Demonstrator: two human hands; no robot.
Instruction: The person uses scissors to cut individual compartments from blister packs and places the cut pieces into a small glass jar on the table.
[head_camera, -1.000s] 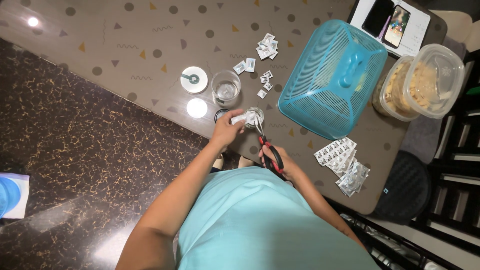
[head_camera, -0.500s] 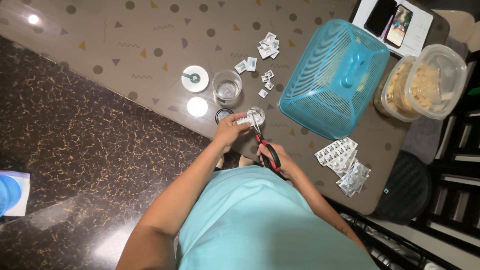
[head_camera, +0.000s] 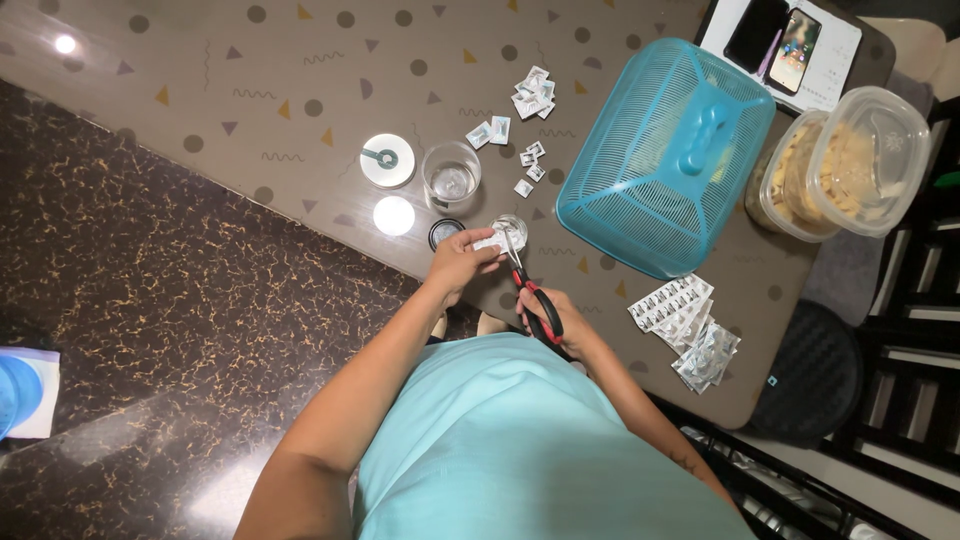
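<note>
My left hand (head_camera: 458, 262) pinches a small white sachet (head_camera: 489, 242) above a small clear jar (head_camera: 511, 230) on the patterned table (head_camera: 300, 70). My right hand (head_camera: 556, 318) grips red-and-black scissors (head_camera: 535, 300); their blades point up at the sachet's edge. Beside the jar lies its dark round lid (head_camera: 442, 232). A glass of clear liquid (head_camera: 452, 176) stands just beyond.
Cut sachet pieces (head_camera: 530, 95) lie scattered further up the table. A blue mesh food cover (head_camera: 665, 155) sits to the right, with blister packs (head_camera: 685, 315) below it. A clear tub of snacks (head_camera: 845, 165), two phones (head_camera: 780, 40) and a white round lid (head_camera: 388, 160) are also on the table.
My left hand and the sachet dropped slightly toward the jar's near rim. The scissors stay at the sachet; little else moved.
</note>
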